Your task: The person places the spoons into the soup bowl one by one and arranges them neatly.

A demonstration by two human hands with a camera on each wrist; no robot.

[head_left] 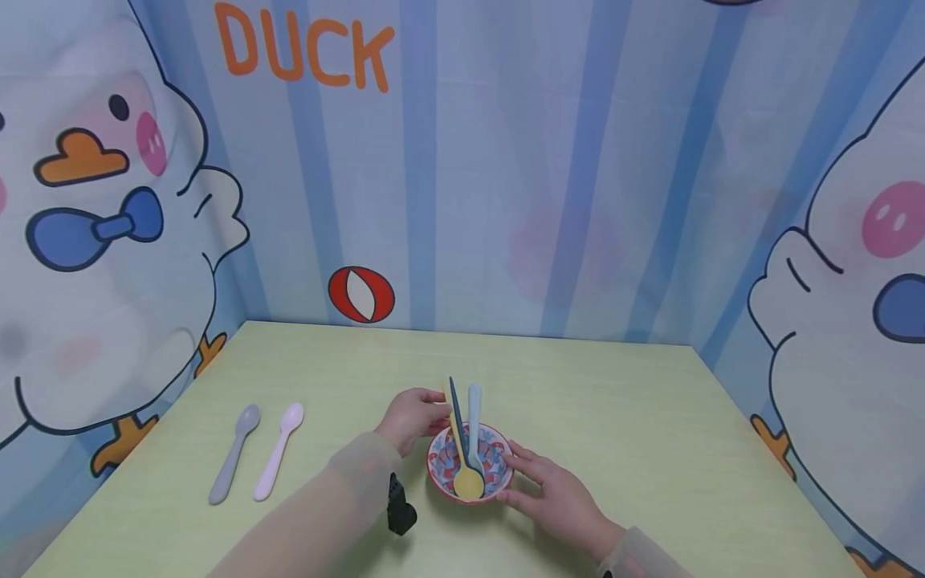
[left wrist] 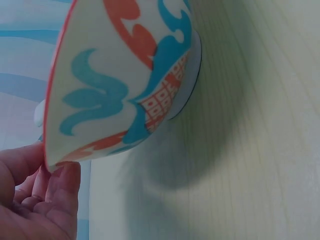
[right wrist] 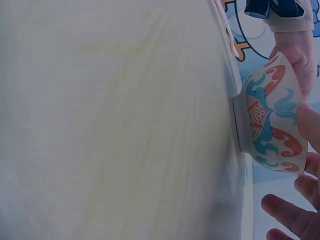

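A small bowl [head_left: 438, 475] with a red rim and a blue and red pattern is between my two hands. Three spoons lean in it: a yellow spoon [head_left: 469, 484], a dark blue spoon [head_left: 458, 413] and a light blue spoon [head_left: 474, 409]. My left hand [head_left: 412, 419] pinches the rim at the far left; the left wrist view shows thumb and finger on the bowl's edge [left wrist: 100, 100]. From the right, my right hand [head_left: 556, 494] holds the bowl's side, with thumb and fingers at the rim and some fingers spread. Whether the bowl's foot touches the table I cannot tell.
To the left lie a grey-purple spoon [head_left: 234, 453] and a pink spoon [head_left: 279, 453], side by side on the pale yellow table [head_left: 614, 417]. A striped blue curtain [head_left: 491, 160] with duck pictures stands behind and along both sides. A black device sits on my left wrist.
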